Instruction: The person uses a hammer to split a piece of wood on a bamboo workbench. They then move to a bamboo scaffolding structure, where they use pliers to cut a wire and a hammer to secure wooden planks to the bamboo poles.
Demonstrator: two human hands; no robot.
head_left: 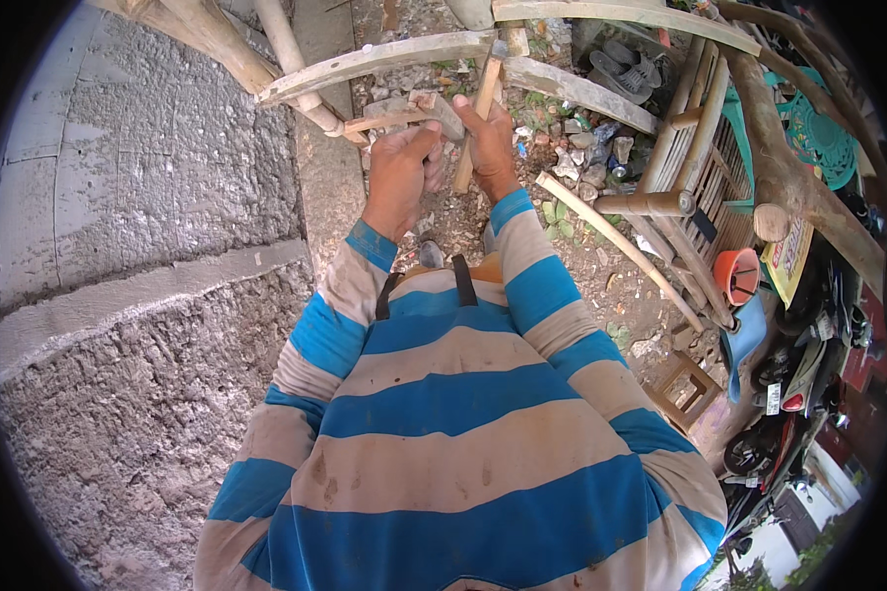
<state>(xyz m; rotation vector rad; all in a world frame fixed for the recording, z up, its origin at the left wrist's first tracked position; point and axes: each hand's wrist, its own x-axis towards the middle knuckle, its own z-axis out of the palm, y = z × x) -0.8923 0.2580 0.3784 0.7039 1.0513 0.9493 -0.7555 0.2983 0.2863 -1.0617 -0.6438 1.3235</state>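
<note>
My left hand (pixel 404 177) is closed, its thumb up against a grey, flat-sided piece (pixel 445 116) between my hands. What its fingers hold is hidden. My right hand (pixel 490 148) is wrapped around a wooden stick (pixel 486 87) standing nearly upright, with a darker, greyish top end. The right thumb lies along the edge of the grey piece. Beside my left thumb is a thin wooden strip (pixel 384 120) with a small block at its end. Just beyond both hands, a curved wooden beam (pixel 384 65) crosses from left to right.
Rough concrete (pixel 148 394) fills the left side. On the right are a bamboo bench (pixel 700 118), an orange bucket (pixel 737 274), a thin pole (pixel 611 241) and parked motorbikes (pixel 793 394). Rubble and stones (pixel 568 163) lie near my right hand; grey sandals (pixel 629 74) sit farther back.
</note>
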